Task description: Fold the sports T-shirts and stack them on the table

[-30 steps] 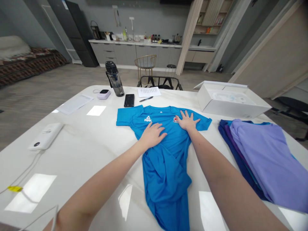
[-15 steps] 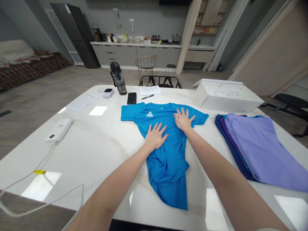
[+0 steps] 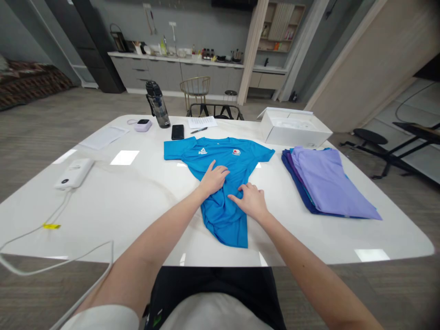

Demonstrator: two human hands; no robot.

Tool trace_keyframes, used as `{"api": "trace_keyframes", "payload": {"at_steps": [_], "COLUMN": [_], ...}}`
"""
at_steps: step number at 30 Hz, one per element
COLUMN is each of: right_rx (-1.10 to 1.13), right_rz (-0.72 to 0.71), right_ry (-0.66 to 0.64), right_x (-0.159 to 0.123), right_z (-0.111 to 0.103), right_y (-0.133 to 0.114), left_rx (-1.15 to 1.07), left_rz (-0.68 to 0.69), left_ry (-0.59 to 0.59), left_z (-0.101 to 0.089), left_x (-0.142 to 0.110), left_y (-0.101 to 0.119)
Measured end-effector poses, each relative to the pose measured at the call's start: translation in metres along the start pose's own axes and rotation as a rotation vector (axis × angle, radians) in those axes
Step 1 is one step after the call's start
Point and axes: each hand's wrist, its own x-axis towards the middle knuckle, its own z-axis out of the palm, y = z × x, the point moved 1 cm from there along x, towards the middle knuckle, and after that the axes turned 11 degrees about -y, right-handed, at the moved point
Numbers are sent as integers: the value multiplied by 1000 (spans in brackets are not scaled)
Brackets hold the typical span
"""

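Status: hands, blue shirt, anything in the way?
Left hand on blue shirt; right hand at its right edge, thumb and fingers apart. Upper part spread, lower part bunched. Garment pile apart, off to the right.

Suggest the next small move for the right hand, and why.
I'd probably ease the blue PEAK T-shirt outward with the right hand, which is at its right side: folds bunch across the lower body while the chest lies fairly flat, and the left hand rests there to steady it.
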Motion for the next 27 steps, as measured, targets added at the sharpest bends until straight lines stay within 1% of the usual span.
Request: {"api": "trace_keyframes", "payload": {"at_steps": [2, 4, 7, 9, 11, 12, 14, 16, 17, 18, 20, 22, 25, 27], "right_rx": [-2, 13, 101, 273, 542, 686, 924, 1028, 1009, 942, 709, 445, 155, 52], "right_rz": [49, 65, -1, -84, -187, -238, -316, -359, -372, -381, -383, -373, -360, -349], "right_ry": [-36, -81, -125, -98, -58, -58, -105, -158, -166, -160, -135, -118, -106, -117], "right_x": [-13, -21, -25, -28, -33, -37, -48, -61, -67, -72, -82, -90, -100, -106], "right_z": [-3, -4, -5, -6, -11, -13, -15, -12, -8, -4, 8, 17, 21, 16], "right_y": [7, 13, 17, 14, 5, 0, -13, -24, -28, -31, -33, -28, -8, 14], "left_rx": [-62, -138, -220, -272, -348, -391, -466, -511, -525, -536, -535, -485, -359, -299], "left_rz": [69, 98, 127, 145, 155, 157, 154, 143, 138, 135, 132, 114, 42, -30], "left_ry": [-34, -100, -198, -210, -185, -167, -142, -127, -123, -125, -156, -209, -277, -312], "left_z": [-6, -7, -5, -6, -13, -18, -30, -43, -49, -53, -58, -59, -60, -63], "left_x": [-8, -17, -29, -37, -46, -52, -67, -86, -97, -109, -133, -160, -202, -230], "left_y": [16, 33, 55, 65, 71, 72, 71, 66, 62, 58, 47, 35, 18, 10]}}
